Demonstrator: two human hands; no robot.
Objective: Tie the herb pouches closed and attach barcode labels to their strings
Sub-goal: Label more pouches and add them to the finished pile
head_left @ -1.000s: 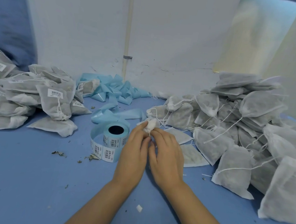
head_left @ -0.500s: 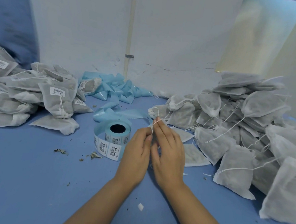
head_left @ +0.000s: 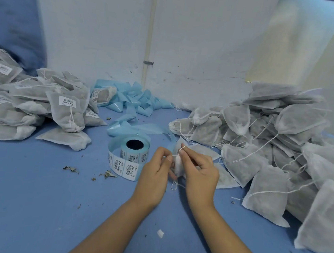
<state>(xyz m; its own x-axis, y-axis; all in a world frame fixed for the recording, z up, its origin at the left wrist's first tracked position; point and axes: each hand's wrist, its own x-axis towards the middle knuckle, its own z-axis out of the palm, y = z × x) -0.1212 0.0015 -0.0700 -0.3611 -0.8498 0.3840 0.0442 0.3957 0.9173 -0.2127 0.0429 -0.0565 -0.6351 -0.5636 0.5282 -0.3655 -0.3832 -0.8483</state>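
Left hand (head_left: 155,172) and right hand (head_left: 198,171), fingers curled, pinch the thin white string (head_left: 182,148) of a soft non-woven herb pouch (head_left: 178,165) held between them above the blue desk (head_left: 31,194). Left of them stands a cylindrical barcode label roll (head_left: 128,155); unlabelled pouches (head_left: 272,158) are heaped right, labelled pouches (head_left: 30,103) far left.

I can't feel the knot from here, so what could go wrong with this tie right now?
The string is thin and pinched only at the fingertips of the left hand and right hand; it may slip before the knot cinches. The pouch sits bunched between the hands, so herbs could spill, like the crumbs beside the label roll.
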